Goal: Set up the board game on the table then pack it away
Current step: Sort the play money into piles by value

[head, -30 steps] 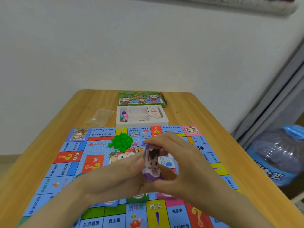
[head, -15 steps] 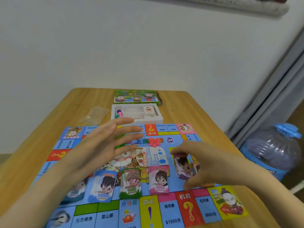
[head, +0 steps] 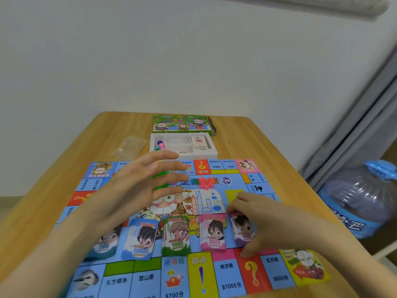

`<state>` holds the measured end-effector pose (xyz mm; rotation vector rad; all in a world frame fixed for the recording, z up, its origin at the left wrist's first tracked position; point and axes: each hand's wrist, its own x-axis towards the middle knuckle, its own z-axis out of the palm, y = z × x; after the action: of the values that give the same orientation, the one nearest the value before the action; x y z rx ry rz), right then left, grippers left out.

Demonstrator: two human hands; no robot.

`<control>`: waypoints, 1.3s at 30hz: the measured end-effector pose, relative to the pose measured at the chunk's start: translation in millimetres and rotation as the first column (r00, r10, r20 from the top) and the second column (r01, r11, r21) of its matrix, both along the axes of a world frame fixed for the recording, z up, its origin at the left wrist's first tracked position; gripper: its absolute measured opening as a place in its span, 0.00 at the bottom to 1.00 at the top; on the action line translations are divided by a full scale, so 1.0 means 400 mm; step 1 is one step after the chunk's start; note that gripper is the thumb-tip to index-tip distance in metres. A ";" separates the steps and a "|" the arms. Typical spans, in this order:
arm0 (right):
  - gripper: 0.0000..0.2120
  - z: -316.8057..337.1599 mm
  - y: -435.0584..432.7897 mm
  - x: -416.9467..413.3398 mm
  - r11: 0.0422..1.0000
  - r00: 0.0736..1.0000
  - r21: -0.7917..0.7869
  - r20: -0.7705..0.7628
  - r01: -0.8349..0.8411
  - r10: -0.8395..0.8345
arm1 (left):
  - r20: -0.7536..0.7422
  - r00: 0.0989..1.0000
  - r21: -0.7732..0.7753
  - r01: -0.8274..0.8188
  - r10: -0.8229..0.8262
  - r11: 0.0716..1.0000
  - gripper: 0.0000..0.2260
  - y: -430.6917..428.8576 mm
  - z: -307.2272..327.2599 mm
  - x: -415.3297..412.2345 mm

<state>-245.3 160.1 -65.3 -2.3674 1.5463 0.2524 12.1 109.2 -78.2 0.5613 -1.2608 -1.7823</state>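
Note:
The colourful game board (head: 227, 274) lies flat on the wooden table (head: 247, 138). Several stacks of play money lie in a row on it: teal, blue (head: 140, 239), green (head: 176, 235), pink (head: 213, 233) and purple (head: 241, 230). My right hand (head: 262, 220) pinches the purple stack at the row's right end, fingers curled over it. Above the board's middle my left hand (head: 141, 186) hovers with straight spread fingers, holding nothing and hiding most of a pile of green houses. Small pink pieces (head: 205, 184) sit further back on the board.
Behind the board stands a white tray (head: 211, 150) with a card deck (head: 198, 141) and coloured pawns (head: 159, 144). The green box lid (head: 181, 124) is beyond it, a clear plastic bag (head: 130, 146) to its left. A large water bottle (head: 361, 198) stands right of the table.
One second ago both hands held the purple stack together. My left hand has let go and lifted over the board; my right hand has set the stack down at the row's right end.

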 end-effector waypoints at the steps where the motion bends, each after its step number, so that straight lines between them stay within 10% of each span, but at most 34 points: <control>1: 0.34 0.000 0.001 0.000 1.000 1.000 0.013 0.003 0.006 -0.006 | 0.004 1.000 -0.005 -0.007 0.007 1.000 0.27 -0.001 0.000 0.002; 11: 0.38 0.004 0.001 0.001 1.000 0.999 0.011 0.047 -0.002 0.001 | 0.334 0.937 -0.205 -0.031 0.100 0.978 0.15 0.000 0.001 0.011; 16: 0.42 -0.009 -0.001 0.060 0.992 0.991 -0.095 0.096 -0.088 0.097 | 0.879 0.427 -0.364 0.311 0.213 0.878 0.29 0.009 0.004 0.008; 20: 0.41 -0.033 -0.007 0.116 0.974 0.980 -0.162 0.098 -0.157 0.174 | 0.966 0.158 -0.257 0.544 0.204 0.799 0.39 0.022 -0.012 -0.009; 39: 0.30 -0.075 -0.029 0.169 0.959 0.988 -0.254 0.053 -0.126 0.144 | 0.885 0.035 -0.372 0.653 0.465 0.660 0.29 0.031 -0.046 -0.020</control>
<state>-177.8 148.5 -95.4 -2.6490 1.4599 0.0005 4.2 121.6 -96.4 1.3485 -2.9496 -0.3221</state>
